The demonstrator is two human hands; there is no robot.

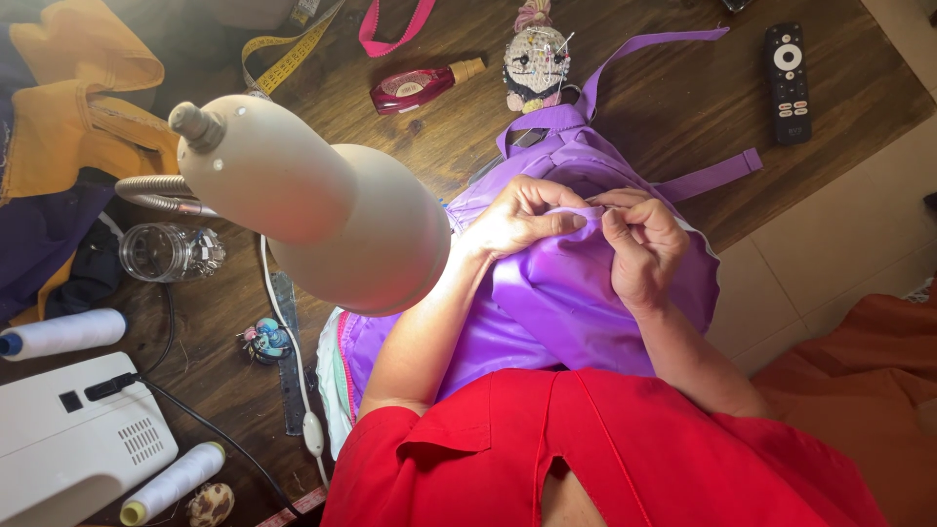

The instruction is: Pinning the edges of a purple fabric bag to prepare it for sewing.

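Head view, looking straight down: left hand and right hand both pinch a folded edge of shiny purple satin fabric, fingertips nearly meeting at the fold. Left hand grips the fold between thumb and fingers; right hand is curled tight on the same fold, though whether it holds a needle is too small to tell. Fabric lies over the table edge and the person's lap, purple straps trailing away toward the far side. Red sleeve and top fill the bottom.

Beige gooseneck desk lamp head sits large in the middle-left, blocking the fabric's left part and the left forearm. Beyond the hands: doll-shaped pincushion stuck with pins, red flat bottle with tan cap, yellow measuring tape, pink ribbon strip, black remote control. Left side: orange and dark purple cloth pile, clear glass jar lying on its side, two white thread cones, white sewing machine corner, black cable, white lamp cord with inline switch, small colourful trinket.

Surface is a dark brown wooden table. Pale tiled floor shows right, with orange cloth at the lower right.
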